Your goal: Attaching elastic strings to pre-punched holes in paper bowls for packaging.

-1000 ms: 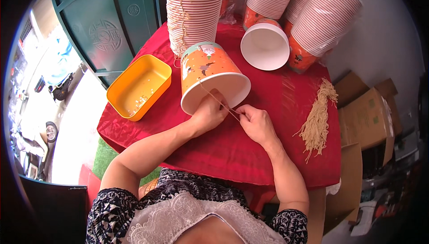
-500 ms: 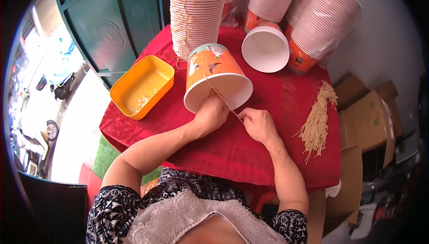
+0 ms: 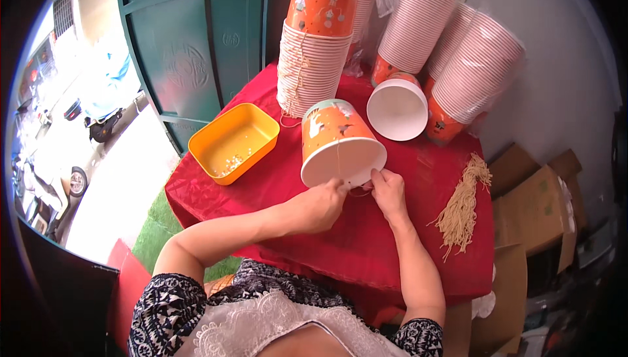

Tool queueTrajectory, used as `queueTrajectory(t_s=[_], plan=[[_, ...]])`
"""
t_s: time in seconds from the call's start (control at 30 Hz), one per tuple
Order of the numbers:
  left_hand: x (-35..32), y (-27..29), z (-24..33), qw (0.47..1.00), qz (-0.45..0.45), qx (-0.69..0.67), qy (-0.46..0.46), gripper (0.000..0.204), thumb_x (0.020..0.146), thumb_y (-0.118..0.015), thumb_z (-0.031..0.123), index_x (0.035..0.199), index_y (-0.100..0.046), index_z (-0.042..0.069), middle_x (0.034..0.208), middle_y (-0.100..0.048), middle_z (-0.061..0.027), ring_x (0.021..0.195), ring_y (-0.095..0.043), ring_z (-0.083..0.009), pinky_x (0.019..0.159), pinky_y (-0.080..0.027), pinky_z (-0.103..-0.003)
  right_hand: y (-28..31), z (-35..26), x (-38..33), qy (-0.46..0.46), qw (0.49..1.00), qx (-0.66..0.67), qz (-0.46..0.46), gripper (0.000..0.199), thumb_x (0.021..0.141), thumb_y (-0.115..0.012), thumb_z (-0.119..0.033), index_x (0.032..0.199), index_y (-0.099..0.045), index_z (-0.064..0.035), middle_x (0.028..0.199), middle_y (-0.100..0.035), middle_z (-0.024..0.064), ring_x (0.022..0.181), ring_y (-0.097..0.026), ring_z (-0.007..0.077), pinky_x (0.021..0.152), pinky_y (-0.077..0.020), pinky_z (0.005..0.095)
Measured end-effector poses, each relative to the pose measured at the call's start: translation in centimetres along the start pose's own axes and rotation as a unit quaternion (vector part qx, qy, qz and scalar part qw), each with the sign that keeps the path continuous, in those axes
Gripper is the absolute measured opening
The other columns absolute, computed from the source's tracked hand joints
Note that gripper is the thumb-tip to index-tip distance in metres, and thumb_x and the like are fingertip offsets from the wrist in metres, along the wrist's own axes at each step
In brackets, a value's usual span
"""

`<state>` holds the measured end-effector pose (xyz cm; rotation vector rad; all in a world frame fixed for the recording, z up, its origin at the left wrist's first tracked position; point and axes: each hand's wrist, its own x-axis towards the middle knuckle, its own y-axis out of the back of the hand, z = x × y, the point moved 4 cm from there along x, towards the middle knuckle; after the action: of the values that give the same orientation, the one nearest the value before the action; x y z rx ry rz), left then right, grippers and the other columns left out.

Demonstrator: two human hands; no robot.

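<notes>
An orange paper bucket with printed figures lies tilted on the table, its white mouth towards me. A thin beige string hangs over the rim and runs down to my left hand, which is closed on it just in front of the mouth. My right hand is pinched at the lower right of the rim, its thumb against the bucket. A small loop of string shows between my hands, near the right fingertips. Exactly how the right fingers grip is partly hidden.
A red cloth covers the table. At the left stands a yellow tub with small white bits. Stacked buckets draped with string rise behind. A single bucket and wrapped stacks are back right. A string bundle lies right.
My left hand has come out of the bucket's mouth, drawing back towards me. My right hand has moved up to the rim. The view has shifted, so everything sits lower.
</notes>
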<state>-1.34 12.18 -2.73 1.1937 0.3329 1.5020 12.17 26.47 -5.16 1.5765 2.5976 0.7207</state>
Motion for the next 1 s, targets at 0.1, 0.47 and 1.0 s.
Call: queueTrajectory(t_s=[0.1, 0.47, 1.0], plan=[[-0.9, 7.0, 3.9, 0.975, -0.214, -0.011, 0.057, 0.032, 0.088, -0.059, 0.023, 0.069, -0.062, -0.003, 0.069, -0.061, -0.0217, 0.072, -0.064, -0.0393, 0.067, -0.052, -0.048, 0.7, -0.7, -0.4, 0.063, 0.995, 0.022, 0.074, 0.035, 0.098, -0.055, -0.021, 0.073, -0.062, 0.003, 0.06, -0.06, 0.0049, 0.05, -0.047, 0.0083, 0.045, -0.0359, 0.0277], [3.3, 15.1, 0.5, 0.903, 0.098, -0.382, 0.172, 0.099, 0.085, -0.073, 0.05, 0.153, -0.017, 0.003, 0.14, -0.043, -0.0282, 0.132, -0.043, -0.0306, 0.108, -0.038, -0.039, 2.8, -7.5, -4.2, 0.38, 0.886, -0.159, 0.215, 0.029, 0.097, -0.052, -0.015, 0.117, -0.062, 0.004, 0.126, -0.058, 0.0287, 0.1, -0.066, 0.0406, 0.077, -0.0569, 0.041], [0.6, 23.8, 2.3, 0.897, 0.35, -0.246, 0.11, 0.077, 0.072, -0.085, 0.023, 0.131, -0.039, 0.002, 0.115, -0.057, -0.0157, 0.101, -0.063, -0.0212, 0.08, -0.056, -0.031, 3.2, -7.6, -4.9, 0.416, 0.896, -0.065, 0.142, 0.039, 0.098, -0.044, -0.015, 0.131, -0.056, 0.004, 0.14, -0.049, 0.0262, 0.07, -0.062, 0.0199, 0.063, -0.0543, 0.0287]])
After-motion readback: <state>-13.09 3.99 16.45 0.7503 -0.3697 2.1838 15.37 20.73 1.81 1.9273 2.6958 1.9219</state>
